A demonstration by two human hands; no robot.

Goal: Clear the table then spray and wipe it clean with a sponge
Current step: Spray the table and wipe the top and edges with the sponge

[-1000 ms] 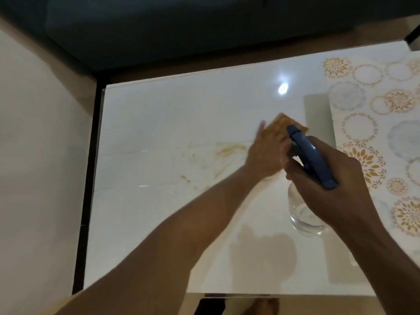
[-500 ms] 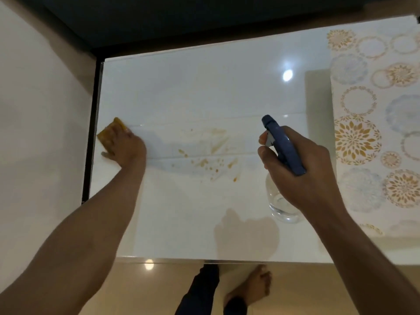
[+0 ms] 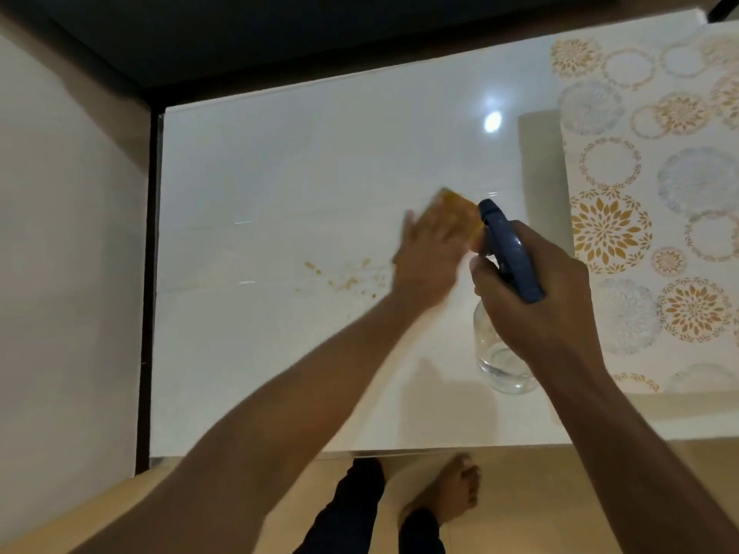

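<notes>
Crumbs (image 3: 347, 282) and orange-brown smears lie scattered across the white table (image 3: 280, 161), left of the sponge, and we take that sponge as our landmark. We see the table's dark frame (image 3: 148, 273) further left of it, along the tabletop's edge.

We find the sponge (image 3: 460, 211), yellow-orange and blurred, flat on the tabletop a little right of its middle. Our left hand (image 3: 430, 261) lies on top of it with the fingers stretched out flat, pressing it onto the surface; only its far edge shows past the fingertips.

Just right of the sponge, and partly in front of it, we hold the spray bottle (image 3: 508, 249). Our right hand (image 3: 536, 297) is wrapped round its blue head, fingers curled about the neck, and whether a finger sits on the trigger we cannot tell. The bottle's clear body (image 3: 500, 365) hangs below the hand, nearer to us than the sponge.

Well right of the sponge, a cloth (image 3: 648, 193) printed with gold and grey circles covers the table's right end. Nearer than the sponge, past the table's front edge, we see a bare foot (image 3: 452, 489) on the floor.
</notes>
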